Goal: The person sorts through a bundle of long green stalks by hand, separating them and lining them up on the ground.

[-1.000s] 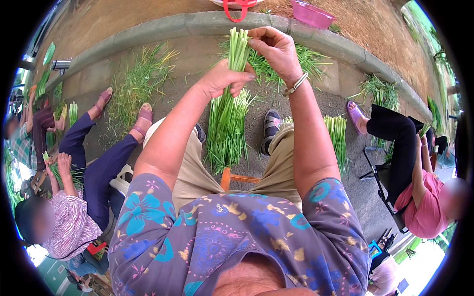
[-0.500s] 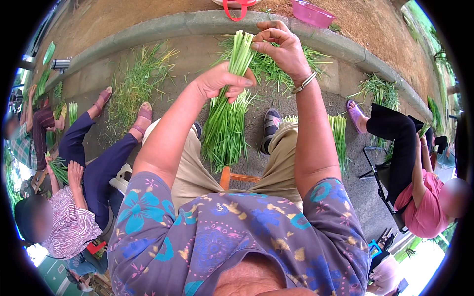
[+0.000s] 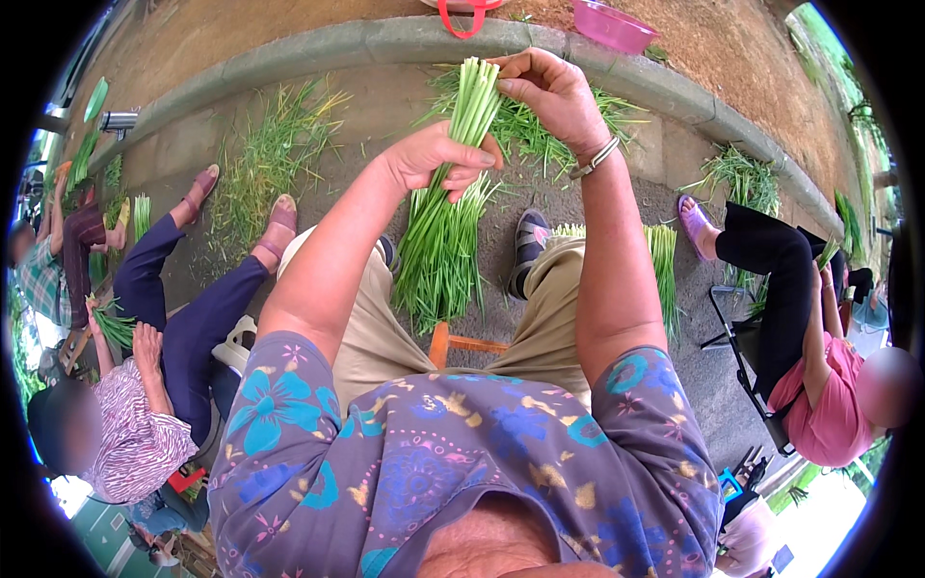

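Note:
My left hand point(image 3: 438, 159) is wrapped round a bundle of long green stalks point(image 3: 474, 101) with pale cut ends pointing up and away from me. My right hand point(image 3: 551, 96) pinches at the right side of those pale ends, its thumb and fingertips on the stalks. Below, a larger pile of green stalks point(image 3: 434, 265) lies on the pavement between my legs, partly behind the held bundle. Another neat bundle point(image 3: 658, 275) sits beside my right leg. Loose green leaves point(image 3: 530, 135) are scattered beyond my hands.
Co-workers sit at left point(image 3: 140, 424) and right point(image 3: 829, 395), holding greens. A curb point(image 3: 318, 48) crosses the top, with a pink basin point(image 3: 614, 24) and red handles point(image 3: 461, 19) beyond it. A wooden stool point(image 3: 467, 344) shows between my legs; loose cuttings point(image 3: 270, 144) lie at upper left.
The held bundle and both hands have shifted slightly to the right. My right hand's fingers lifted half a second ago and are now curled in again at the stalk ends.

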{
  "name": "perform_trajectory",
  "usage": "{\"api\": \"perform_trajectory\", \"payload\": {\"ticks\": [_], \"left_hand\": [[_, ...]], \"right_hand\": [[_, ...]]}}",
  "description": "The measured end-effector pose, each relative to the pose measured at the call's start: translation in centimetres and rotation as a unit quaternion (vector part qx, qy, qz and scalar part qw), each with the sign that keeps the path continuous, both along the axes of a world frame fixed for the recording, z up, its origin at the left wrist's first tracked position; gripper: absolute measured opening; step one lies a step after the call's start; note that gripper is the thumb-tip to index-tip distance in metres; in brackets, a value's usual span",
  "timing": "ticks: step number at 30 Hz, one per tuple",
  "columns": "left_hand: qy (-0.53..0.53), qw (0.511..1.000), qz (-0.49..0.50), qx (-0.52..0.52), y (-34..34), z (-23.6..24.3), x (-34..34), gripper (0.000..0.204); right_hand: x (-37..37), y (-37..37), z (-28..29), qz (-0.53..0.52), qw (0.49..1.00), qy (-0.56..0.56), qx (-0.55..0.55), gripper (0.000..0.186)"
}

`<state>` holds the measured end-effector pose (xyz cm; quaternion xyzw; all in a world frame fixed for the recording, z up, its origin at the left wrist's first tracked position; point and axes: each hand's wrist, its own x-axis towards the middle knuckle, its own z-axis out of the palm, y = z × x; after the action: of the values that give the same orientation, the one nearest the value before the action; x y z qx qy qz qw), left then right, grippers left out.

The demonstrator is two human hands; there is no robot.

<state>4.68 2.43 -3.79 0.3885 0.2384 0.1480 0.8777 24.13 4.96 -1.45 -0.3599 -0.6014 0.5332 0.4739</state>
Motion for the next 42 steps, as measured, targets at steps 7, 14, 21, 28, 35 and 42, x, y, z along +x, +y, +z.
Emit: {"api": "perform_trajectory", "payload": {"ticks": [7,14,21,28,35,42], "left_hand": [[-0.001,1.000,-0.008,-0.005,-0.2,-0.1,0.0,0.021],[0.004,1.000,-0.007,-0.011,-0.2,0.0,-0.1,0.020],[0.010,1.000,0.002,-0.014,-0.3,0.1,-0.1,0.020],[0.027,1.000,0.011,-0.008,-0.2,-0.2,-0.2,0.020],[0.026,0.999,0.018,-0.005,-0.3,-0.4,-0.1,0.021],[0.027,0.999,0.041,0.011,-0.2,-0.7,-0.2,0.022]], "right_hand": [[0.9,0.2,0.0,0.007,1.000,-0.006,-0.022,0.006],[0.7,0.4,-0.6,0.008,1.000,0.012,-0.024,0.004],[0.2,0.2,0.0,-0.005,0.999,0.038,-0.029,0.012],[-0.6,-0.5,0.5,-0.006,0.998,-0.055,0.022,0.031],[-1.0,-0.4,-0.1,-0.022,0.999,-0.039,-0.007,0.027],[-2.0,-0.3,-0.8,-0.084,0.996,0.012,-0.015,0.019]]}}
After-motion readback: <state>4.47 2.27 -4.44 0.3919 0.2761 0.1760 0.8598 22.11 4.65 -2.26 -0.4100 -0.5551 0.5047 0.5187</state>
